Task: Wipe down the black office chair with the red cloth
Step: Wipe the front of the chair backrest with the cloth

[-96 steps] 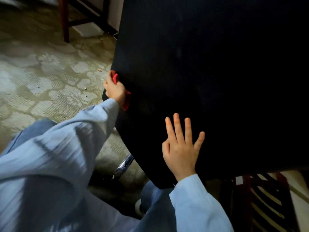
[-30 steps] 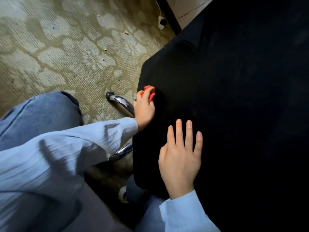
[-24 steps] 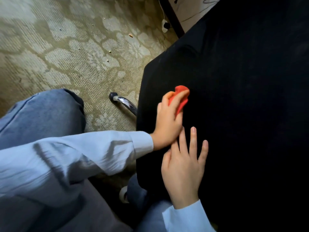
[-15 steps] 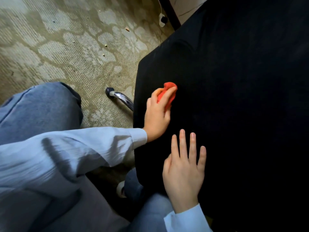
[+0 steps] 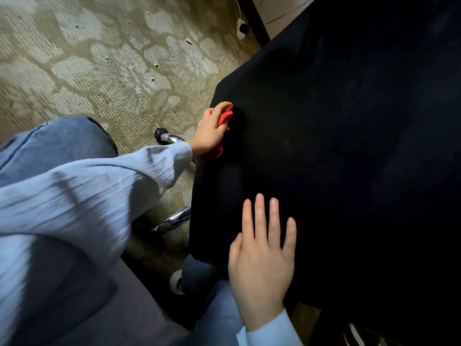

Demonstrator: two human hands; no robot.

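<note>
Your left hand [image 5: 209,132]: grip clamped on red cloth [image 5: 225,117] at black office chair [image 5: 349,146] edge | your right hand [image 5: 262,265]: flat, fingers straight | risk: bunched cloth may slip off edge.

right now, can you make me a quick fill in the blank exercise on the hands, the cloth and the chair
1. The left hand grips a cloth that is ____ in colour.
2. The right hand rests flat on the black office chair and holds ____.
3. In the picture, the cloth touches the chair near its ____ edge.

Missing words: red; nothing; left
</note>
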